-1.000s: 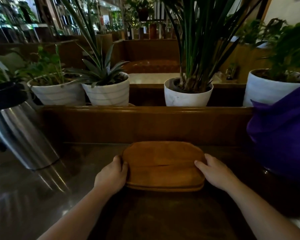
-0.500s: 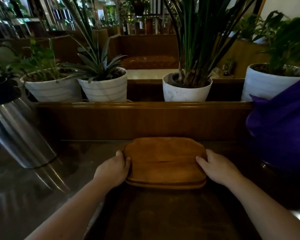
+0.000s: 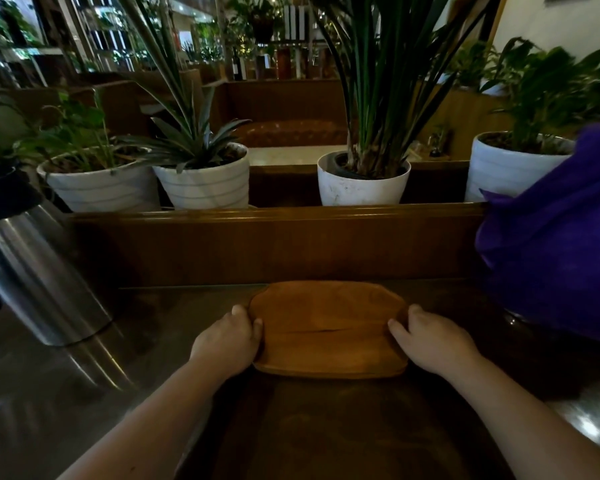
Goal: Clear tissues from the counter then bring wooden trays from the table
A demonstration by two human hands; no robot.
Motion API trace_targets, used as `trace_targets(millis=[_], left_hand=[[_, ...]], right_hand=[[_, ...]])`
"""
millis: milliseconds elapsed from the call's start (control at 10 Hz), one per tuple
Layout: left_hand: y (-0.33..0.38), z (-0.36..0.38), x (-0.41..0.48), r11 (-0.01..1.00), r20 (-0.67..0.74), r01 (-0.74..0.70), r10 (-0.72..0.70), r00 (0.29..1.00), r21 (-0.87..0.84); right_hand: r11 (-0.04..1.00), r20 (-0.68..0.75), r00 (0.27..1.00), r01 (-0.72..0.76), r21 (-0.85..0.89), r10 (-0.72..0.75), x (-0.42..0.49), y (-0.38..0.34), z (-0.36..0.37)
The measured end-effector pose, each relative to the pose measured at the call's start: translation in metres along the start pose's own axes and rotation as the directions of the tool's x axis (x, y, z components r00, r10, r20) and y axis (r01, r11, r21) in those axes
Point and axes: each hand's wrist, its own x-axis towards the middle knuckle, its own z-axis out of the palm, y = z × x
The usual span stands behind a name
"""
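A stack of wooden trays [image 3: 328,329], brown with rounded corners, lies flat on the dark counter [image 3: 84,393] close to the wooden back rail. My left hand [image 3: 227,339] grips the stack's left edge, thumb on top. My right hand [image 3: 430,341] holds the right edge the same way. No tissues are visible.
A steel thermos jug [image 3: 32,271] stands at the left. A purple cloth bundle [image 3: 555,251] sits at the right, near my right hand. Behind the wooden rail [image 3: 274,216] stand several white plant pots [image 3: 362,181].
The trays and both hands have slid slightly away from me toward the back rail, and now rest flat on the counter. My grip on both edges is unchanged.
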Motion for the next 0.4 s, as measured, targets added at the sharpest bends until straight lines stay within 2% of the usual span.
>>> trace_targets(millis=[200, 300, 400], left_hand=[[0.0036, -0.0009, -0.0054, 0.999, -0.006, 0.031, -0.031, 0.999, -0.044], [0.002, 0.0001, -0.0051, 0.998, -0.004, 0.05, -0.05, 0.999, -0.024], [0.0011, -0.0079, -0.0081, 0.995, -0.07, 0.003, 0.004, 0.998, 0.099]], right_hand=[[1.0, -0.005, 1.0, 0.002, 0.017, -0.002, -0.0033, -0.0021, -0.0018], [1.0, -0.002, 1.0, 0.0, -0.03, 0.0, -0.0022, -0.0009, -0.0012], [0.986, -0.063, 0.997, 0.027, -0.163, -0.038, -0.0077, -0.0046, -0.0078]])
